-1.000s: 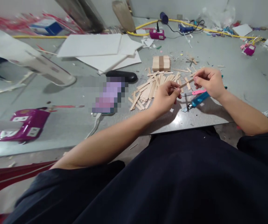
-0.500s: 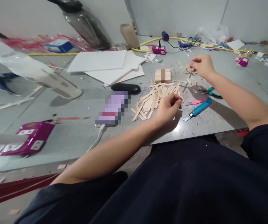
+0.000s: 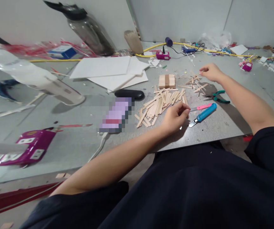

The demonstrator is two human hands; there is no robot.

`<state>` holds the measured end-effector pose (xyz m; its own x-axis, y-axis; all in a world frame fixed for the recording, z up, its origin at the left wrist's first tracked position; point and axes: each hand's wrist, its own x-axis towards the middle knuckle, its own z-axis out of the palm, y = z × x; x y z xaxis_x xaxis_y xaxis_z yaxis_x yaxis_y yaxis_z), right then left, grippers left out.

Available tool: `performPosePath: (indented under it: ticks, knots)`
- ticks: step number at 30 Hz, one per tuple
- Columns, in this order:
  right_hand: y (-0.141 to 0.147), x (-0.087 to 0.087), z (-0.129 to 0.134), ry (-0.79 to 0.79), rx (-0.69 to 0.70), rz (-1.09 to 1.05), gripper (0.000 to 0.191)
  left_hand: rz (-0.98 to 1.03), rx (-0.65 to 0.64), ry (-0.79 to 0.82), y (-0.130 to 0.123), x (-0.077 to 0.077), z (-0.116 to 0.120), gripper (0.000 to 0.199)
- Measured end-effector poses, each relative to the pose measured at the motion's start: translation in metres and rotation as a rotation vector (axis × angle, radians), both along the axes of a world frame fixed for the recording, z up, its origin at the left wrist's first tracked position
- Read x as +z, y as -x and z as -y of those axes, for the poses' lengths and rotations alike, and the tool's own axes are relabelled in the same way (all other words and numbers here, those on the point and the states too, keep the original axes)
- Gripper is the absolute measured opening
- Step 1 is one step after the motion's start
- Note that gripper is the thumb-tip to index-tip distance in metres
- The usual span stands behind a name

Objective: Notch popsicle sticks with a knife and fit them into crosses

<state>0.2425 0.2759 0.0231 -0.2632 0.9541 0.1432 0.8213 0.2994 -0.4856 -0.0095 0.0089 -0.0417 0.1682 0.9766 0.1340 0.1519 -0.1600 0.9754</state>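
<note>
My left hand (image 3: 175, 118) rests low over the near table, its fingers curled and thumb against them. Whatever they may hold is hidden. Beside it lie a loose pile of wooden craft sticks (image 3: 157, 106), a pink craft knife (image 3: 203, 107) and a blue utility knife (image 3: 206, 113) with its blade out. Farther off, my right hand (image 3: 211, 72) hovers by a small heap of cut stick pieces (image 3: 194, 80), thumb and forefinger slightly apart, nothing visible between them. A banded bundle of craft sticks (image 3: 171, 82) stands behind the pile. Green-handled pliers (image 3: 219, 97) lie below my right forearm.
A phone (image 3: 115, 114) on a white cable lies left of the sticks, with a black case (image 3: 130, 94) behind it. White boards (image 3: 103, 67), a clear bottle (image 3: 37, 76) and a purple power strip (image 3: 29, 144) occupy the left. Scraps and a yellow cord (image 3: 213, 51) line the back.
My right hand has moved slightly right, away from the cut pieces, and its fingertips have loosened from a pinch. My left hand keeps its curl beside the pile. The view has tilted a little.
</note>
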Motion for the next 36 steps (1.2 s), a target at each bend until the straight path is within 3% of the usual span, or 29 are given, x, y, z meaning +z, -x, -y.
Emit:
performPosePath:
  ticks: [3, 7, 13, 20, 24, 27, 29, 30, 33, 36]
  knots:
    - [-0.016, -0.001, 0.016, 0.002, 0.053, 0.007, 0.047, -0.016, 0.008, -0.006, 0.0, -0.001, -0.002, 0.008]
    - [-0.026, -0.017, 0.037, 0.032, 0.124, 0.032, 0.036, -0.026, 0.017, -0.021, 0.0, -0.003, -0.005, 0.01]
    - [-0.026, -0.032, 0.038, 0.082, 0.092, 0.025, 0.031, -0.05, 0.022, -0.051, 0.004, 0.001, -0.008, 0.01]
    - [-0.039, -0.031, 0.039, -0.06, -0.037, 0.055, 0.026, -0.12, 0.219, -0.089, 0.038, 0.007, -0.043, 0.005]
    - [-0.037, -0.021, 0.056, -0.248, -0.117, 0.059, 0.024, -0.361, 0.172, -0.14, 0.05, 0.011, -0.054, 0.012]
    - [-0.027, -0.003, 0.082, -0.233, 0.006, 0.043, 0.021, -0.734, 0.066, -0.266, 0.048, 0.012, -0.052, 0.023]
    - [-0.017, 0.007, 0.103, -0.05, 0.231, 0.04, 0.016, -0.862, 0.065, -0.286, 0.047, 0.011, -0.051, 0.026]
    - [-0.011, 0.011, 0.115, 0.042, 0.348, 0.052, 0.015, -0.879, 0.084, -0.276, 0.047, 0.01, -0.051, 0.024]
    - [0.006, 0.014, 0.142, 0.06, 0.508, 0.147, 0.014, -0.867, 0.127, -0.255, 0.051, 0.003, -0.056, 0.01]
    - [0.02, 0.007, 0.155, 0.12, 0.536, 0.344, 0.018, -0.855, 0.116, -0.249, 0.056, -0.005, -0.063, 0.01]
